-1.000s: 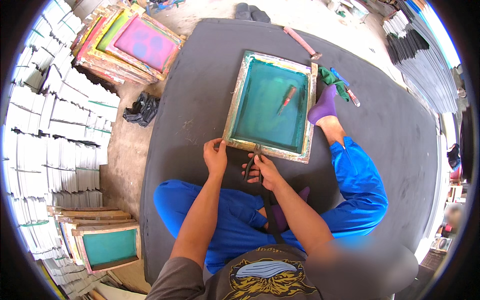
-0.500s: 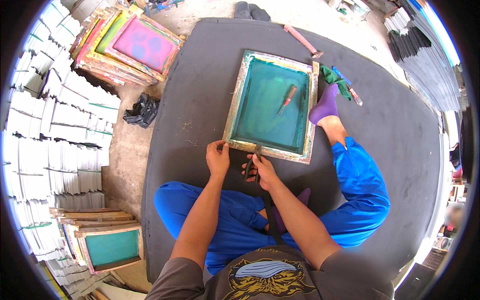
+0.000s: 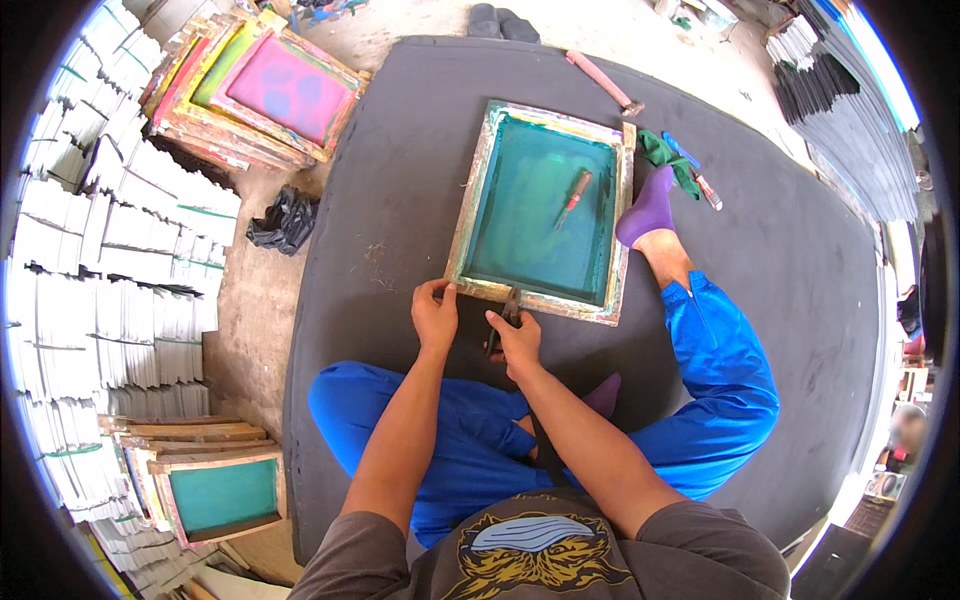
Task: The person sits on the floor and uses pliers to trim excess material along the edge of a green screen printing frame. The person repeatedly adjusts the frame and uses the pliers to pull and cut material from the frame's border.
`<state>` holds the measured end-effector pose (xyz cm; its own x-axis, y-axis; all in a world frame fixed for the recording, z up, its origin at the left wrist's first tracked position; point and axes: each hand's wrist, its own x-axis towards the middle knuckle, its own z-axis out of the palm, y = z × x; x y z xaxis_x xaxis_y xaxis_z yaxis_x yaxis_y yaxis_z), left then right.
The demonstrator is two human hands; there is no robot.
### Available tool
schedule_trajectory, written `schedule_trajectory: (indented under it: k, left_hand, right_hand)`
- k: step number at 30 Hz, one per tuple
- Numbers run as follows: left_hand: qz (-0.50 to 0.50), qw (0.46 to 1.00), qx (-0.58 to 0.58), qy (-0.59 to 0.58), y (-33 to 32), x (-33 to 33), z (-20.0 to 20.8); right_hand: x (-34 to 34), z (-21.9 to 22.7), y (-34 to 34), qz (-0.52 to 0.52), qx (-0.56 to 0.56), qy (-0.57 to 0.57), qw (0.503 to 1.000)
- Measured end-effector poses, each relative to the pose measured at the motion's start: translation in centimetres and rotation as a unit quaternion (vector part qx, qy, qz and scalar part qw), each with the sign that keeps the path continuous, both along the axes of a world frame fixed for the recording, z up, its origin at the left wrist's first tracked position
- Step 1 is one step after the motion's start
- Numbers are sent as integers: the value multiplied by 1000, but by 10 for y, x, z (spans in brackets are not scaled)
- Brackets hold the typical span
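Observation:
A wooden screen-printing frame (image 3: pixel 469 215) with green mesh lies on the dark mat in front of me. My left hand (image 3: pixel 435 318) has its fingers closed on the near left corner of that frame. In my right hand (image 3: pixel 519 342) is a pair of dark pliers (image 3: pixel 513 302), their jaws at the frame's near edge; whether they bite on anything is too small to tell. A screwdriver (image 3: pixel 573 199) with a reddish handle rests on the mesh. My foot in a purple sock (image 3: pixel 650 208) is against the frame's right side.
Beyond the frame lies a hammer (image 3: pixel 605 82). A green cloth (image 3: pixel 664 157) and another screwdriver (image 3: pixel 709 192) are past my foot. Colourful screen frames (image 3: pixel 290 90) are stacked at far left, more frames (image 3: pixel 226 495) at near left, beside tall white stacks (image 3: pixel 110 330).
My right hand has shifted slightly and its grip on the pliers has changed, with the thumb farther left. The left hand and the frame have hardly moved.

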<state>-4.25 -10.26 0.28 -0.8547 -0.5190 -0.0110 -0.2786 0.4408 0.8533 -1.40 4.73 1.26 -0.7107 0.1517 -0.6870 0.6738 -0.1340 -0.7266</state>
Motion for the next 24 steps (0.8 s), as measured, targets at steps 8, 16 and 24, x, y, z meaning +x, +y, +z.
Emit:
schedule_trajectory:
  k: [8,16,24]
  left_hand:
    - [3,1000,12,10,-1,-5,-9]
    - [13,1000,0,12,-2,-7,-13]
    - [28,995,92,24,-4,-8,-5]
  right_hand:
    - [-6,-30,-12,34,269,-1,963]
    - [3,9,-27,99,401,18,911]
    - [-9,28,-43,163,429,-83,885]
